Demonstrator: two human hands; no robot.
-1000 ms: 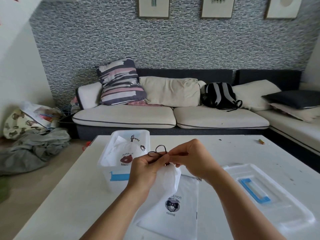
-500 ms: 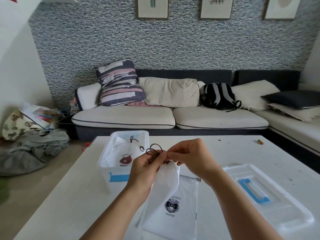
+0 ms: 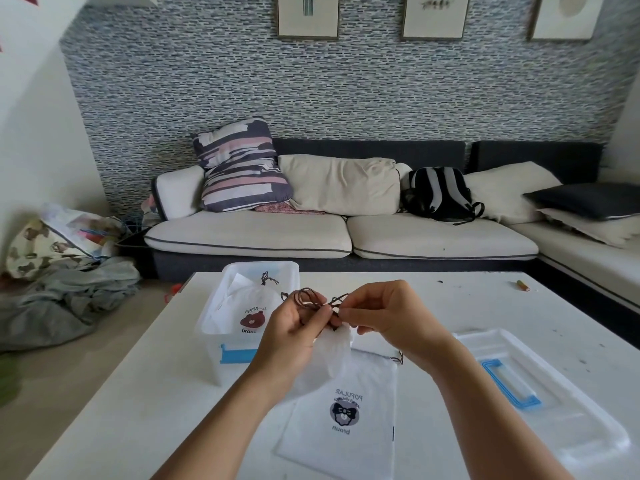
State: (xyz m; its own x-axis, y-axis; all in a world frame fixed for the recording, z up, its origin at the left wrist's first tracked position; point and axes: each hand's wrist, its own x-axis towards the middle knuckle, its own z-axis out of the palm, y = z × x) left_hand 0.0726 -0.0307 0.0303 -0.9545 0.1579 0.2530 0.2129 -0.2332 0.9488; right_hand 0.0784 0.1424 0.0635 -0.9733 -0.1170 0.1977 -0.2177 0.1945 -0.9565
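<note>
A small white drawstring bag [image 3: 329, 358] hangs above the white table [image 3: 145, 393]. My left hand [image 3: 291, 337] grips its gathered neck. My right hand [image 3: 388, 317] pinches the dark brown drawstring [image 3: 311, 297], which loops up between both hands. Under them a second white bag [image 3: 349, 417] with a bear print lies flat on the table. A clear plastic box [image 3: 242, 327] with a blue latch stands to the left and holds another printed white bag [image 3: 252, 306].
The box's clear lid [image 3: 540, 393] with a blue handle lies on the table at the right. A small orange stub [image 3: 523, 285] sits at the far right of the table. Behind is a sofa [image 3: 346, 233] with cushions and a backpack [image 3: 440, 194]. Clothes [image 3: 62, 299] lie on the floor at left.
The drawstring loops have been drawn out wider above the bag's neck, and both hands have shifted slightly. The bag still hangs from my left hand.
</note>
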